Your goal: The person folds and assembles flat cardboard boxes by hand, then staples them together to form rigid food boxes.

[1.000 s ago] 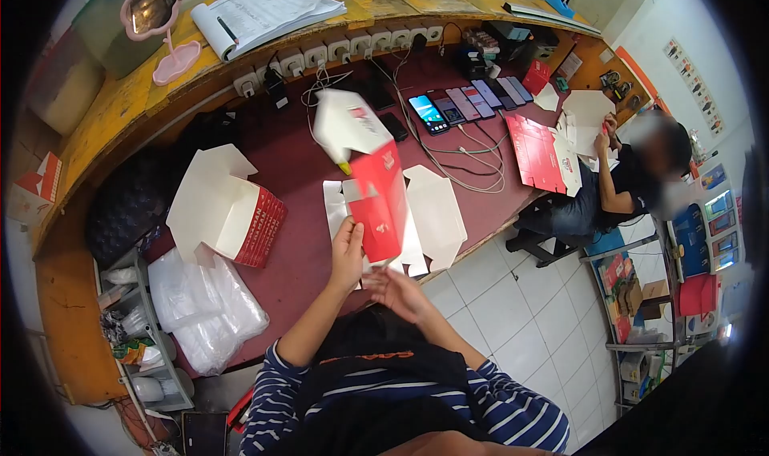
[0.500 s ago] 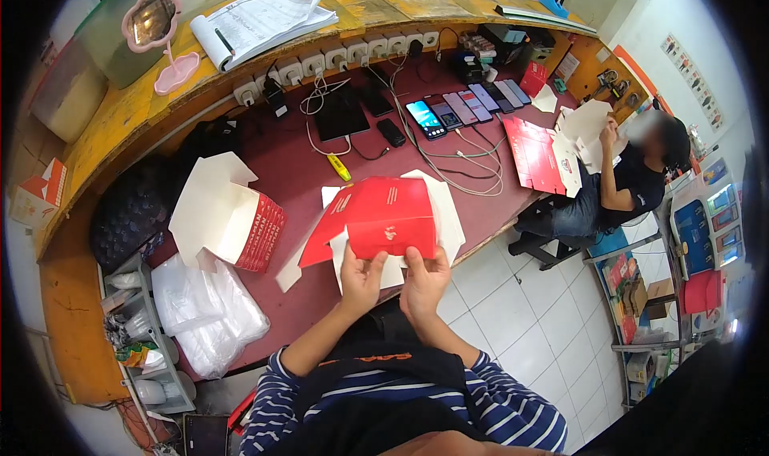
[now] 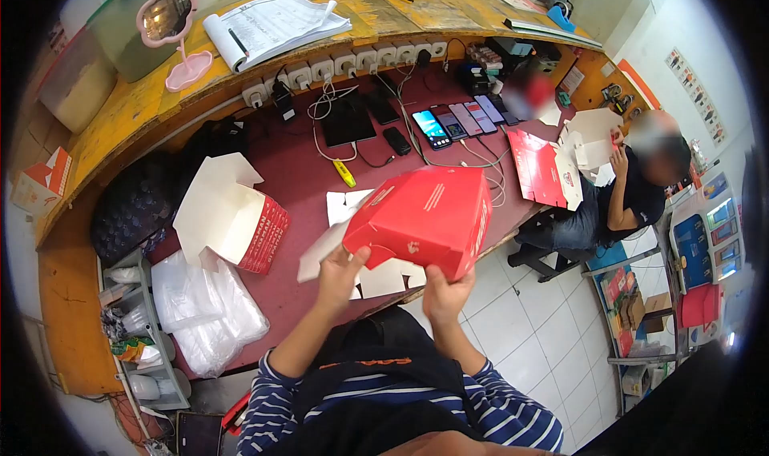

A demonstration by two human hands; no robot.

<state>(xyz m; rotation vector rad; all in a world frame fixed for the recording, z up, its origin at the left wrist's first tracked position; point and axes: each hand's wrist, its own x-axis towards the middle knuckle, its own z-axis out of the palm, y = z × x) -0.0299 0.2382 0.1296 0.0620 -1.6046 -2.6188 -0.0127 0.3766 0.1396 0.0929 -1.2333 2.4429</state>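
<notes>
A partly folded red cardboard box (image 3: pixel 432 216) with white print is held up over the table's front edge. My left hand (image 3: pixel 340 278) grips its lower left edge, by a white flap that sticks out. At the lower right corner my right hand (image 3: pixel 447 296) pinches the box wall. Beneath it lie flat cardboard blanks (image 3: pixel 384 281), white side up and partly covered by the box. To the left stands an open red and white box (image 3: pixel 260 236) with its white flaps raised.
Clear plastic bags (image 3: pixel 204 316) lie at the table's left front. Several phones (image 3: pixel 432 128), cables and a yellow highlighter (image 3: pixel 344 173) are further back. On the right sits a co-worker (image 3: pixel 621 192) handling another red and white carton (image 3: pixel 533 168).
The red box has opened from a flatter shape into a fuller one and tilted, shifting right. My hands have moved apart. The co-worker's hands have shifted slightly.
</notes>
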